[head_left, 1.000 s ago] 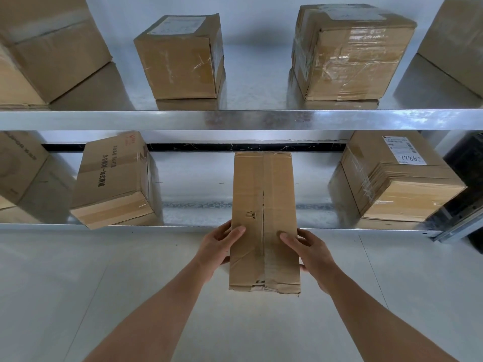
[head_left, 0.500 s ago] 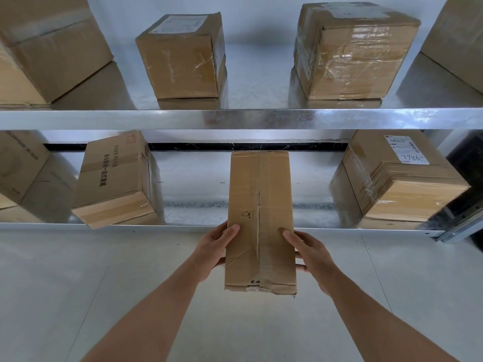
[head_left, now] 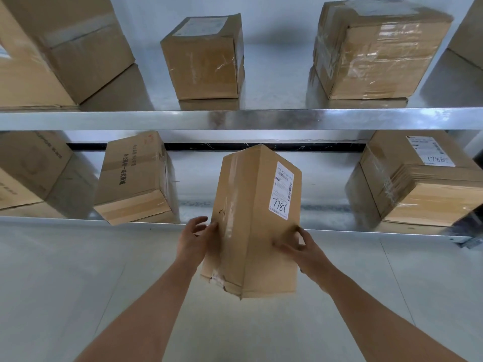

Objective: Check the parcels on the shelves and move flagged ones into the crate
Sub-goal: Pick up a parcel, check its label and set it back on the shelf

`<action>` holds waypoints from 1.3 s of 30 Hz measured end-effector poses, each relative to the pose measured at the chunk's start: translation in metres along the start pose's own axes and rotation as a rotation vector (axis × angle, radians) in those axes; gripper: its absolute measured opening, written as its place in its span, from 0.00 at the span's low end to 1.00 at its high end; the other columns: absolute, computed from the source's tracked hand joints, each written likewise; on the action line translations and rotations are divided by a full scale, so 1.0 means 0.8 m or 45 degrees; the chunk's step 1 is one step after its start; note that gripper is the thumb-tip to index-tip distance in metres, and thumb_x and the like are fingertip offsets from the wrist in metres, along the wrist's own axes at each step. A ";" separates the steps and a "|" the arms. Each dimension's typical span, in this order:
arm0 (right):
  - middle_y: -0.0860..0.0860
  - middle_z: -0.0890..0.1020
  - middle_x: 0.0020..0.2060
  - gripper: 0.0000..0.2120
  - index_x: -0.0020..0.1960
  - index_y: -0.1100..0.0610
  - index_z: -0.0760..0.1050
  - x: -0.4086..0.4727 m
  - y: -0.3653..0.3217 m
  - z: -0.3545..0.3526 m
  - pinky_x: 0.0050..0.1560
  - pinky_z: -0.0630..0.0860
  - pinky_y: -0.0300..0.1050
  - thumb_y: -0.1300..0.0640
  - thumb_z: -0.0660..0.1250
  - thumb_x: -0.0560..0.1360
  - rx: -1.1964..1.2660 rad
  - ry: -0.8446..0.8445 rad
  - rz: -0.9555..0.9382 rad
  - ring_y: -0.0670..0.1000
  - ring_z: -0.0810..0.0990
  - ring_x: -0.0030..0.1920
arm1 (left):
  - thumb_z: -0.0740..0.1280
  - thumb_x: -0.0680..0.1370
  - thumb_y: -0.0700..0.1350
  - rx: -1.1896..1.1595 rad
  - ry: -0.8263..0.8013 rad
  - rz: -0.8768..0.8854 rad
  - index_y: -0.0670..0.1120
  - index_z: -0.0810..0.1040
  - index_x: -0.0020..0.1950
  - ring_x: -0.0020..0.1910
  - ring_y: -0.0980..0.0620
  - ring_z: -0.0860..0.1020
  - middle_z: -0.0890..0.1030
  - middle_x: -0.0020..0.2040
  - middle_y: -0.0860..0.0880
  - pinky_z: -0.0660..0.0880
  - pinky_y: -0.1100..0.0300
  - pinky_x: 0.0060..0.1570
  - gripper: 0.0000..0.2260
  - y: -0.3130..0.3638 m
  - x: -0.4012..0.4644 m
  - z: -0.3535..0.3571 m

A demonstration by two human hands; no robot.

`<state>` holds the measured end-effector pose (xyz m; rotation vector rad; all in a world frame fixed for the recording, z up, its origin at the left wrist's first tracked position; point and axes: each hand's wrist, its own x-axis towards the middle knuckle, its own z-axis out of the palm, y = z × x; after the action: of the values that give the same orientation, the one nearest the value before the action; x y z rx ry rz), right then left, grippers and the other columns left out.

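Note:
I hold a long brown cardboard parcel (head_left: 251, 231) in the air in front of the lower shelf (head_left: 339, 232), turned so one long edge faces me. A white label (head_left: 282, 190) with a handwritten number shows on its right face. My left hand (head_left: 194, 237) presses against the taped left face with spread fingers. My right hand (head_left: 300, 248) lies on the right face, fingers spread below the label. No crate is in view.
Other parcels stand on the lower shelf: a printed box (head_left: 136, 176) at left, a labelled box (head_left: 418, 181) at right. The upper shelf (head_left: 235, 118) carries a small box (head_left: 203, 58) and a taped box (head_left: 376, 48). Pale floor lies below.
The parcel has come off the lower shelf towards me and rolled about its long axis. Its labelled face now shows, and both hands have shifted on its sides.

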<state>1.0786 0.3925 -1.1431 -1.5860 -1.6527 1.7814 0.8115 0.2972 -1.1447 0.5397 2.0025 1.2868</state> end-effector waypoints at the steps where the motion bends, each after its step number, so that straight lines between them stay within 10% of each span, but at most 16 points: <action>1: 0.51 0.77 0.68 0.51 0.82 0.44 0.53 0.001 0.000 0.001 0.41 0.71 0.38 0.41 0.80 0.68 0.004 -0.013 0.005 0.45 0.79 0.52 | 0.73 0.80 0.49 -0.004 0.002 0.018 0.53 0.83 0.58 0.54 0.47 0.82 0.85 0.53 0.50 0.75 0.59 0.48 0.07 0.002 0.001 0.002; 7: 0.47 0.77 0.64 0.55 0.81 0.49 0.57 0.006 0.007 -0.013 0.62 0.79 0.56 0.41 0.83 0.63 0.052 0.144 0.023 0.52 0.81 0.60 | 0.71 0.80 0.54 0.037 -0.150 0.020 0.62 0.87 0.49 0.52 0.51 0.85 0.88 0.47 0.58 0.80 0.44 0.64 0.05 0.003 -0.002 0.021; 11: 0.45 0.80 0.62 0.43 0.71 0.47 0.72 0.002 0.018 -0.024 0.60 0.82 0.58 0.39 0.81 0.60 0.030 0.180 -0.018 0.51 0.82 0.59 | 0.68 0.81 0.62 0.012 -0.376 0.035 0.59 0.84 0.65 0.55 0.60 0.83 0.87 0.49 0.54 0.76 0.49 0.69 0.16 0.009 -0.024 0.053; 17: 0.47 0.81 0.58 0.34 0.75 0.43 0.68 0.002 0.032 -0.040 0.46 0.79 0.46 0.46 0.78 0.73 0.089 0.239 -0.019 0.50 0.82 0.55 | 0.75 0.79 0.52 0.176 -0.634 0.031 0.63 0.69 0.77 0.61 0.59 0.82 0.81 0.67 0.58 0.79 0.57 0.63 0.29 -0.003 -0.024 0.069; 27: 0.46 0.81 0.60 0.36 0.76 0.38 0.66 0.005 0.039 -0.043 0.53 0.80 0.51 0.45 0.78 0.72 0.088 0.250 -0.021 0.49 0.81 0.58 | 0.76 0.68 0.64 0.149 -0.642 -0.016 0.69 0.67 0.76 0.57 0.52 0.85 0.82 0.65 0.56 0.81 0.38 0.59 0.37 -0.014 -0.018 0.070; 39: 0.44 0.81 0.57 0.32 0.73 0.44 0.69 0.004 0.037 -0.041 0.58 0.81 0.54 0.46 0.77 0.73 0.072 0.259 -0.017 0.48 0.81 0.56 | 0.76 0.68 0.64 0.146 -0.650 -0.036 0.67 0.66 0.78 0.59 0.52 0.85 0.81 0.67 0.54 0.83 0.44 0.58 0.40 -0.012 -0.020 0.070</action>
<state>1.1174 0.4031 -1.1619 -1.6651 -1.5036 1.5860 0.8638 0.3173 -1.1636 0.8007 1.6507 0.9041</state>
